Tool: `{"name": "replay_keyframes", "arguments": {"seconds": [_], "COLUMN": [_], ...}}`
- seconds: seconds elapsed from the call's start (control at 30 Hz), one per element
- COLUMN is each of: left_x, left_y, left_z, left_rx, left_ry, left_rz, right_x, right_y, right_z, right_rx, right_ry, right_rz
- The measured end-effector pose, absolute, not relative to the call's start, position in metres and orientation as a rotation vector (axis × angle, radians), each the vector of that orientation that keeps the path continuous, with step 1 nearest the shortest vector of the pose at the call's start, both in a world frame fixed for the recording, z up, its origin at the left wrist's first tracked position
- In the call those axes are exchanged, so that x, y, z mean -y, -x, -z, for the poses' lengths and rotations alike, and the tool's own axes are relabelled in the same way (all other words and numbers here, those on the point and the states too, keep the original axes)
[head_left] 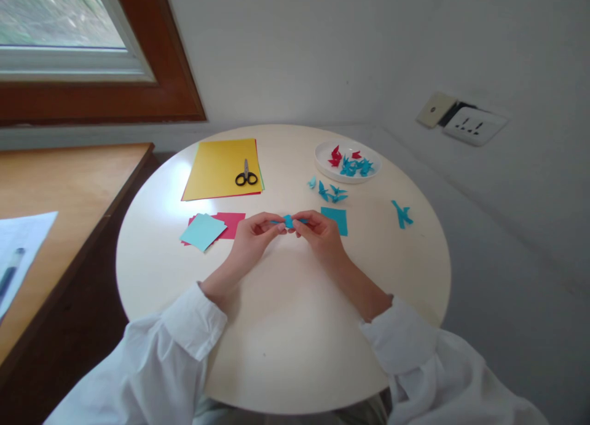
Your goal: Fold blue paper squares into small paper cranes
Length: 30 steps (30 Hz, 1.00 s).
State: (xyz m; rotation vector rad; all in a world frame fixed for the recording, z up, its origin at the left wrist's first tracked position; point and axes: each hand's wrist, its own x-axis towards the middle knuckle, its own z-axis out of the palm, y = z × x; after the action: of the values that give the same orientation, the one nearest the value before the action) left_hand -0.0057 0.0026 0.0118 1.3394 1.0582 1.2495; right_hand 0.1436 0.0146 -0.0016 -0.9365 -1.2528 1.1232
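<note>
A small folded piece of blue paper [288,221] is pinched between my two hands over the middle of the round table. My left hand [259,233] grips its left side with thumb and fingers. On the other side my right hand [321,231] pinches it the same way. Just beyond my right hand lies a flat blue paper square [336,219], partly covered by it. Several folded blue paper cranes [332,192] sit farther back, with a pale blue one [312,182] beside them. Left of my left hand, a light blue square [203,231] rests on red paper squares [233,225].
A white dish [318,162] at the back right holds red and blue folded cranes. Black-handled scissors [246,177] lie on yellow sheets [216,164]. Blue paper strips [402,214] are near the right edge. A wooden desk [92,173] stands at left; walls border the back and right.
</note>
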Motion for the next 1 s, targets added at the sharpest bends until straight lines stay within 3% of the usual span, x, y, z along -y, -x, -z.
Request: {"name": "replay_keyframes", "arguments": {"seconds": [1.0], "left_x": [0.0033], "left_y": [-0.0024], "left_z": [-0.0111], "left_rx": [-1.162], "left_ry": [-1.269], "left_rz": [-1.381], "right_x": [-0.0078], "right_y": [-0.1357], "right_z": [-0.0008], "right_rx": [1.329], "right_ry": [0.969], "right_rz": [-0.976]}}
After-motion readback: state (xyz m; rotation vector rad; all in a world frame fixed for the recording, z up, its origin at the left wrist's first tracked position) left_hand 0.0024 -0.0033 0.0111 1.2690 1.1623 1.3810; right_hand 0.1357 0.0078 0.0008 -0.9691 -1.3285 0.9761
